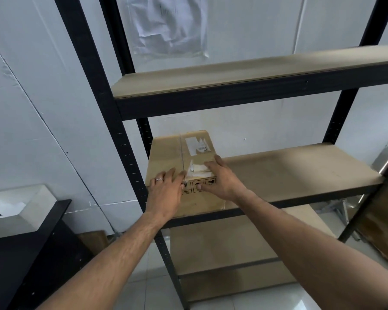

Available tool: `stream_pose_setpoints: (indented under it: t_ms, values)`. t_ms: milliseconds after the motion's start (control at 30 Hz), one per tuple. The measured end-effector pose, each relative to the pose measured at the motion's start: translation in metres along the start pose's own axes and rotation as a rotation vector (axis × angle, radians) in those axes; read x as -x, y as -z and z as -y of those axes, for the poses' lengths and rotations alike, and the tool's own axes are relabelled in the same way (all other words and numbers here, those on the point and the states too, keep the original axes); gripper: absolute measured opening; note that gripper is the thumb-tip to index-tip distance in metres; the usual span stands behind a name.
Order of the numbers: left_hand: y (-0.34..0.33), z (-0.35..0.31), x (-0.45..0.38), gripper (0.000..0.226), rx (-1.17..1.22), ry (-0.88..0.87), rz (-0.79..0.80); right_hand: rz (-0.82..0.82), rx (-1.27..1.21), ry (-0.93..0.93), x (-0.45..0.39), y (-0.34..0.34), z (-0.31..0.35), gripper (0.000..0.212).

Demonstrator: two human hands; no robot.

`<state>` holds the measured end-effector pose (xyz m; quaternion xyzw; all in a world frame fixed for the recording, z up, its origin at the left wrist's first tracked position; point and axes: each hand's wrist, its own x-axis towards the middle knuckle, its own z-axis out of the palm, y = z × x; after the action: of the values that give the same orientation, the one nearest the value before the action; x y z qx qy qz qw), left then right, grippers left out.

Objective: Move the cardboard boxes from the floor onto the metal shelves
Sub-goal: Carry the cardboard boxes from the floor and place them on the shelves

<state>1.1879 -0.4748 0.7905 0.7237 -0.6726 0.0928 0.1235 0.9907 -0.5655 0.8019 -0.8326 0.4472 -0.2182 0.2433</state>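
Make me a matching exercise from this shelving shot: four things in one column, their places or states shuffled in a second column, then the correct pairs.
Things:
1. cardboard box
2. left hand
3. crumpled plastic sheet
4. top shelf board

Places or states:
A. hangs on the white wall behind the rack
B. bare, above the box
C. sits at the left end of the middle shelf board
D. wears a ring, fingers on the box's near top edge

Pairs: 1-C, 2-D, 3-A, 4-B
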Motion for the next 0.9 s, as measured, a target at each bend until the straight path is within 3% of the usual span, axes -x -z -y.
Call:
stream_pose_setpoints:
  t_ms: [133,300,467,633,900]
  values:
    - [0.002,-0.003,-0.001,0.049,0.012,-0.001,-0.01,0.013,0.017,0.01,0.004,0.005,0.008,0.084]
    - [0.0,-0.027,-0.001,0.063,0.064,-0.093,-0.052,-0.106,0.126,-0.027,0.024,0.011,0.011,0.095]
    - [-0.009,-0.081,-0.005,0.07,0.133,-0.258,-0.074,-0.218,0.229,-0.066,0.075,0.035,-0.022,0.081]
    - [-0.016,-0.176,-0.001,0.078,0.226,-0.452,-0.04,-0.311,0.287,-0.184,0.156,0.076,-0.08,0.08]
    - [-0.029,-0.396,0.061,0.08,0.325,-0.78,0.039,-0.465,0.37,-0.474,0.361,0.158,-0.182,0.07]
